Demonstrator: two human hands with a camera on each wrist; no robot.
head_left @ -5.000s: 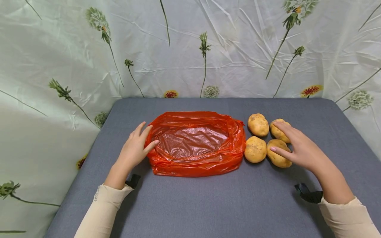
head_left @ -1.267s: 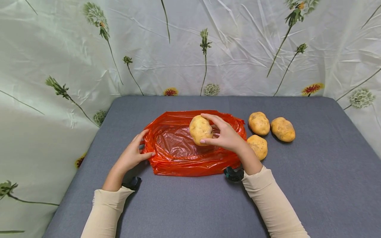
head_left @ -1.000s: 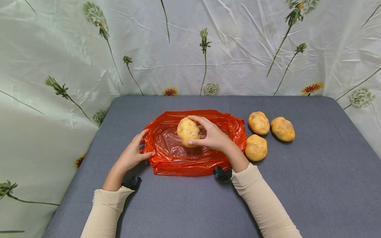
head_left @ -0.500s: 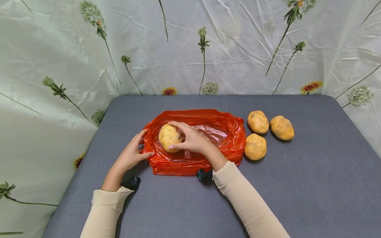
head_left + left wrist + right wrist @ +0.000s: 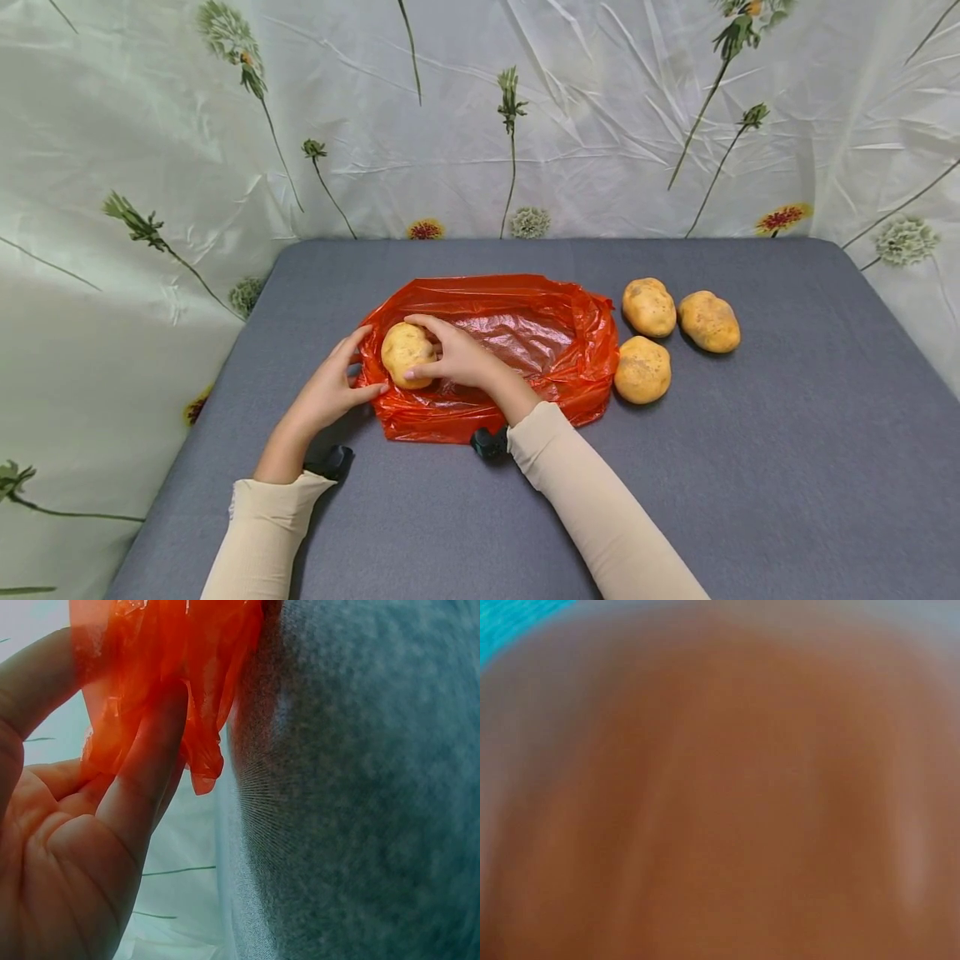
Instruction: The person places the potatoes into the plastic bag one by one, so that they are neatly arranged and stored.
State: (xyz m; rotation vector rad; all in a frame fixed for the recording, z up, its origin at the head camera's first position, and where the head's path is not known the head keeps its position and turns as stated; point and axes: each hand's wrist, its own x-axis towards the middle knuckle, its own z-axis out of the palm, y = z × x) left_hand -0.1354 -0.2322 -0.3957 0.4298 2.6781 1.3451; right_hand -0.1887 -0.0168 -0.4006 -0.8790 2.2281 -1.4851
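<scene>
A red plastic bag (image 5: 525,287) lies with its mouth spread wide in the middle of the table. Its left end sits between the thumb and fingers of my left hand (image 5: 330,383), which steadies it. In the left wrist view, thin red plastic (image 5: 202,750) drapes about the fingers. My right hand (image 5: 465,358) grips a yellow potato (image 5: 405,354) from its right side, inside the left part of the bag's mouth. The potato's underside is hidden. Only a blurred, reddish-brown surface fills most of the right wrist view.
Right of the bag lie three more potatoes: one at the back (image 5: 648,307), another in front (image 5: 642,369) close by the bag, and a third (image 5: 709,322) farther right. The grey table (image 5: 787,467) backs onto a flowered cloth (image 5: 585,125).
The right hand took the potato from the group on the right, carried it left over the bag, and has lowered it toward the left end. The left hand now has hold of the bag's end.
</scene>
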